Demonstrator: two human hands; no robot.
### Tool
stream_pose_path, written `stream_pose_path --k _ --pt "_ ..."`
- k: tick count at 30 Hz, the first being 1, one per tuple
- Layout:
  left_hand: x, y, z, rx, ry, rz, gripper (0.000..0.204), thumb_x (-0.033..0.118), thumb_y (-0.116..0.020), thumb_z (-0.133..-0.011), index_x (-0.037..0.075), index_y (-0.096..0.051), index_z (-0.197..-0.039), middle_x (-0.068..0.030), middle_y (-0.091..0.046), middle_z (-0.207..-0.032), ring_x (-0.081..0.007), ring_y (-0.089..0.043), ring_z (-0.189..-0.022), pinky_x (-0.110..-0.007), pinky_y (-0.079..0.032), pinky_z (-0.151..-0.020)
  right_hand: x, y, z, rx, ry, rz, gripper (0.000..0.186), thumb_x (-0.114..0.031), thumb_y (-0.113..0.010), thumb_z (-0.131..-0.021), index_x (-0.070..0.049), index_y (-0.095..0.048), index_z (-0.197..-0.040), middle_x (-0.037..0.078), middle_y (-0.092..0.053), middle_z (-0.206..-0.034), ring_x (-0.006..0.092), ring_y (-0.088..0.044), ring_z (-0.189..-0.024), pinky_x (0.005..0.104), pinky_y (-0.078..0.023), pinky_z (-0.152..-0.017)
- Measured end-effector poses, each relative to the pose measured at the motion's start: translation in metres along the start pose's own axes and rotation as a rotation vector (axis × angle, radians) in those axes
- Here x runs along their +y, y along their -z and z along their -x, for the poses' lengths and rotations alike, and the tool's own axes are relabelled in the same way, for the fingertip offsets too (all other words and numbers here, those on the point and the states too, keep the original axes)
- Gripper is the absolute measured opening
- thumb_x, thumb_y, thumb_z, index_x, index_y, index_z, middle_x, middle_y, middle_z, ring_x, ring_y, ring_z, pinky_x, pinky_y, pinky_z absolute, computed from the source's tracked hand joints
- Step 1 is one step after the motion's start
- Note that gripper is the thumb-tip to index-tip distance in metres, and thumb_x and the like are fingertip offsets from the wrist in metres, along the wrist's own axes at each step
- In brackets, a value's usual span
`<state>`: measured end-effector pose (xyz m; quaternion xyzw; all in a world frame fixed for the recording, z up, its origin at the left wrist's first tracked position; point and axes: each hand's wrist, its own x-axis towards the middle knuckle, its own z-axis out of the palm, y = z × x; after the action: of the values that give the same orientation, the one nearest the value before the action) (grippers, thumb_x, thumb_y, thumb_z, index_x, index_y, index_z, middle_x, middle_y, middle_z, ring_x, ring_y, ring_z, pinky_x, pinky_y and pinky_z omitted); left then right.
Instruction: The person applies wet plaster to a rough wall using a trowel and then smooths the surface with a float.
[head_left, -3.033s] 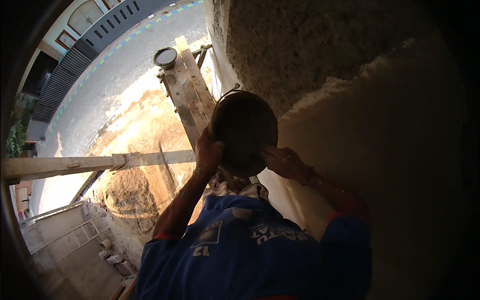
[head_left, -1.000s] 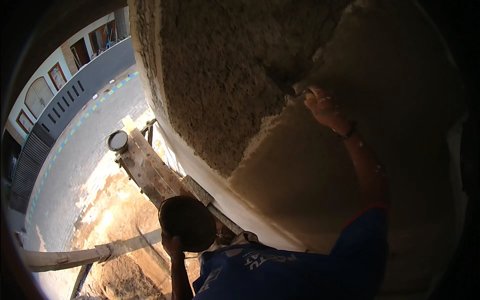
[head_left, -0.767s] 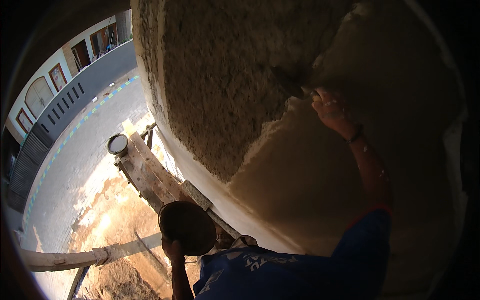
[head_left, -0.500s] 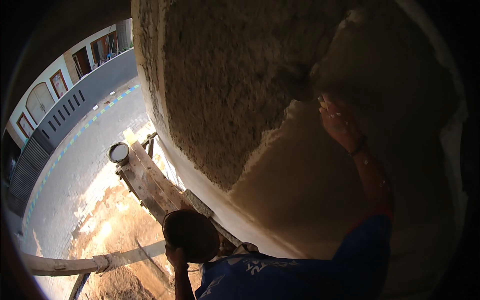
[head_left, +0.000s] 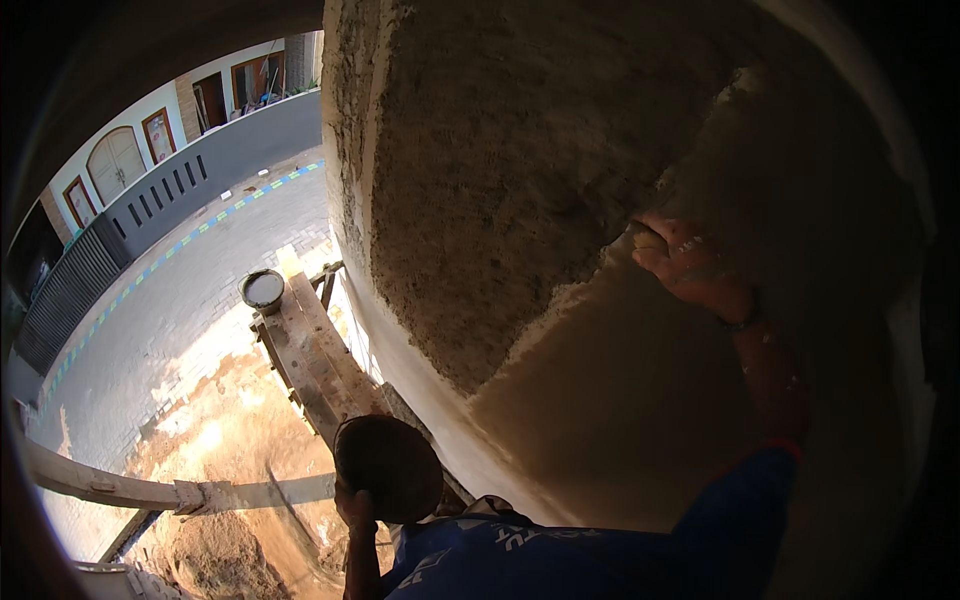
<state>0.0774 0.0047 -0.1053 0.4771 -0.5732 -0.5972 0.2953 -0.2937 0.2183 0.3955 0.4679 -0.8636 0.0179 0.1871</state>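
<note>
My right hand (head_left: 700, 275) is closed on the pale handle of a trowel (head_left: 651, 241) against the wall, at the border between two plaster surfaces. The blade is lost in shadow. Up and left of that border lies rough, pitted plaster (head_left: 480, 200). Smoother, darker plaster (head_left: 600, 390) spreads below it and to the right. Low in the view, my left hand (head_left: 357, 508) grips the rim of a round dark bucket (head_left: 390, 470) beside my body; its contents are too dark to make out. Pale flecks dot my right hand and forearm.
Wooden scaffold planks (head_left: 318, 350) run along the wall, and another bucket (head_left: 263, 290) with grey contents stands at their far end. A pole (head_left: 110, 488) crosses at lower left above sandy ground (head_left: 220, 400). Farther off are a paved street (head_left: 190, 290) and a grey boundary wall (head_left: 230, 145).
My right hand has swung down slightly and turned at the wrist, with the trowel along the plaster border. My left hand keeps its hold on the bucket. The whole view has shifted a little.
</note>
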Motion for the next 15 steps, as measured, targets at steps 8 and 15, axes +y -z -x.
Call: stream_pose_path --k 8,15 --pt "0.009 0.006 0.019 0.092 0.075 -0.123 0.062 0.005 -0.051 -0.06 -0.001 -0.057 -0.122 -0.0211 -0.064 -0.112 -0.032 -0.061 -0.108 -0.04 -0.046 -0.095 -0.058 0.0 -0.058 0.272 0.783 -0.069 0.037 -0.022 -0.063 -0.09 -0.002 -0.059 -0.122 0.013 -0.065 -0.102 0.0215 -0.065 -0.08 0.0307 -0.053 -0.068" --pt "0.03 0.028 0.042 0.154 0.033 -0.106 0.059 0.001 -0.048 -0.063 -0.002 -0.057 -0.122 -0.0187 -0.065 -0.113 -0.0294 -0.061 -0.106 -0.037 -0.045 -0.096 -0.109 0.043 -0.086 -0.56 0.301 -1.006 0.043 -0.022 -0.062 -0.089 0.0 -0.056 -0.125 0.009 -0.064 -0.083 0.013 -0.061 -0.064 0.0276 -0.05 -0.056"
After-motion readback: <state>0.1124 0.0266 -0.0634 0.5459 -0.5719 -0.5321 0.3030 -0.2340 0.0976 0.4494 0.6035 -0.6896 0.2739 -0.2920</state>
